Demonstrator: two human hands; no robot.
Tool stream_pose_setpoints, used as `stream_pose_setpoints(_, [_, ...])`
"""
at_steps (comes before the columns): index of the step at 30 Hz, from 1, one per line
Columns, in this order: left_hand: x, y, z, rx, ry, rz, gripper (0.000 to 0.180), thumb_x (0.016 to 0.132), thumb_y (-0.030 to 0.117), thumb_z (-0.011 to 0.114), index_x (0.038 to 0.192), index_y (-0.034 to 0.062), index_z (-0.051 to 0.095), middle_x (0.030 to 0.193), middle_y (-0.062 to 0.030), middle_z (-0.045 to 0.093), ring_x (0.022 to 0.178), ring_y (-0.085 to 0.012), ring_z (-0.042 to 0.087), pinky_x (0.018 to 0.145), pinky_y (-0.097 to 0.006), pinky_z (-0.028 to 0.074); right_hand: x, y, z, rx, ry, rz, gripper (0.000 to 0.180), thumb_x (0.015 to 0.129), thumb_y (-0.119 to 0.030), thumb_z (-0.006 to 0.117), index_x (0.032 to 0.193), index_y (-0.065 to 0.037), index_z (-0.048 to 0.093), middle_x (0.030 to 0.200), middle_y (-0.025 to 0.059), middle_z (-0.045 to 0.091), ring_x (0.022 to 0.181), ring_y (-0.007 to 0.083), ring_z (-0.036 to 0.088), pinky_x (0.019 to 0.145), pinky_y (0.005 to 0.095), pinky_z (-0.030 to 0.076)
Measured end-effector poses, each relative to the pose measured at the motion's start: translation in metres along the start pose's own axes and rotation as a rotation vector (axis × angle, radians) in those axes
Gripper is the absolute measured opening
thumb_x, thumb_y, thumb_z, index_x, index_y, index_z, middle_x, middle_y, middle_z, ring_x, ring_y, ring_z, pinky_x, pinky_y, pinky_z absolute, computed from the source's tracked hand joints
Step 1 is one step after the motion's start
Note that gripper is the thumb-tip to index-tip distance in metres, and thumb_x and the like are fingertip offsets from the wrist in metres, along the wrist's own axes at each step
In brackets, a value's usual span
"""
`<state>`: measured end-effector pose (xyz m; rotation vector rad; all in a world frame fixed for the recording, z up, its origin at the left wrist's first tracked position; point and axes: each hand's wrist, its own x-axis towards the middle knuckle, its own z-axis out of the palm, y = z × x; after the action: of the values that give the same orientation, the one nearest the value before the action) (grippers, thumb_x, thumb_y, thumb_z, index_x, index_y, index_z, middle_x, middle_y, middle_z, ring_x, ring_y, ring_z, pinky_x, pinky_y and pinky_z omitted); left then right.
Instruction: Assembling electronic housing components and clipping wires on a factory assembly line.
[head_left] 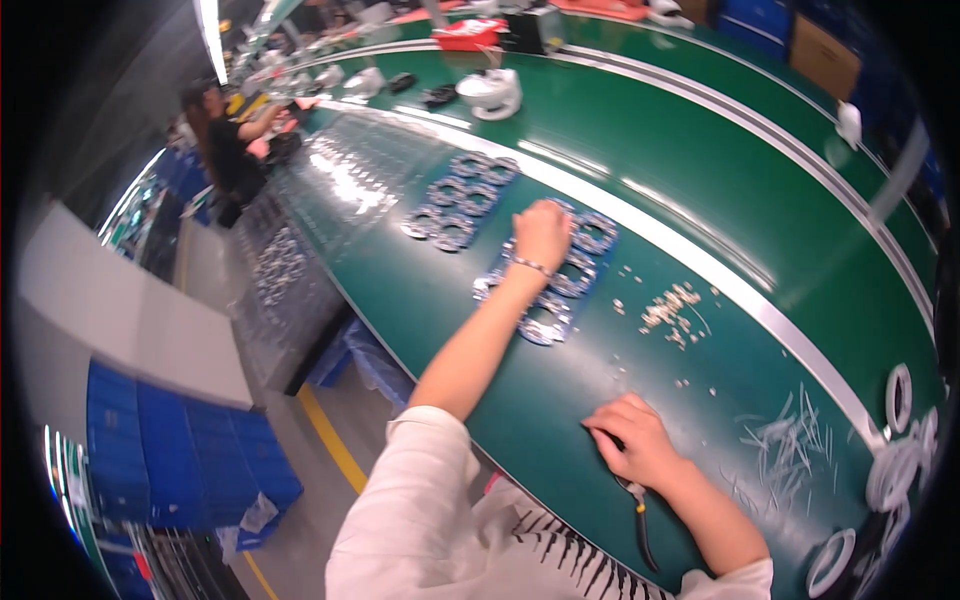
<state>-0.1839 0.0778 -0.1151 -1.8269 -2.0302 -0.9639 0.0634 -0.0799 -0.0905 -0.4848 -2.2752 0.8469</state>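
Observation:
My left hand (543, 236) is over a blue panel of ring-shaped circuit boards (547, 322) on the green bench. Its fingers are curled down among the rings, and their tips are hidden. My right hand (637, 440) rests low above the bench nearer to me, thumb and fingers drawn together; whatever they pinch is too small to make out. Next to its palm lies a pair of pliers (643, 525) with a yellow and black handle, its metal head partly covered by the hand. A second panel of ring boards (462, 200) lies farther left.
Small pale components (672, 315) are scattered right of the panel. Thin white strips (790, 445) lie farther right, near white rings (898, 398). A green conveyor with a metal rail (690, 232) carries a white housing (490, 94). Blue bins (185, 445) stand at left; a person (225, 140) works beyond.

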Motion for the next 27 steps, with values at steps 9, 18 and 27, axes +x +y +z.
stream_pose_setpoints(9, [-0.006,0.008,-0.005,-0.16,0.099,-0.113,0.011,0.069,0.012,0.062,0.064,0.0036,0.057,0.078,-0.0107,0.061,0.074,-0.0289,0.058,0.071,-0.04,0.044,-0.003,-0.008,0.001,-0.015,-0.009,0.031,0.014,0.064,0.003,0.06,0.076,-0.004,0.06,0.074,0.0073,0.057,0.07,0.0239,0.052,0.064,0.0311,0.044])
stream_pose_setpoints(18, [0.004,0.025,-0.049,-0.584,-0.021,0.317,0.019,0.073,0.003,0.056,0.091,0.0018,0.062,0.085,-0.0166,0.062,0.077,-0.0298,0.06,0.069,-0.034,0.048,0.006,-0.005,0.002,0.034,-0.013,-0.01,0.015,0.065,0.004,0.058,0.079,-0.002,0.06,0.076,0.0088,0.057,0.07,0.0242,0.052,0.063,0.0322,0.043])
stream_pose_setpoints(27, [0.025,-0.059,-0.029,-0.14,-0.056,-0.06,0.028,0.069,0.027,0.067,0.087,0.0059,0.065,0.086,-0.013,0.063,0.08,-0.0285,0.061,0.073,-0.035,0.047,-0.001,0.004,0.003,0.013,0.056,0.022,0.013,0.065,0.0,0.059,0.078,-0.004,0.059,0.077,0.0053,0.055,0.074,0.0226,0.052,0.067,0.0315,0.044])
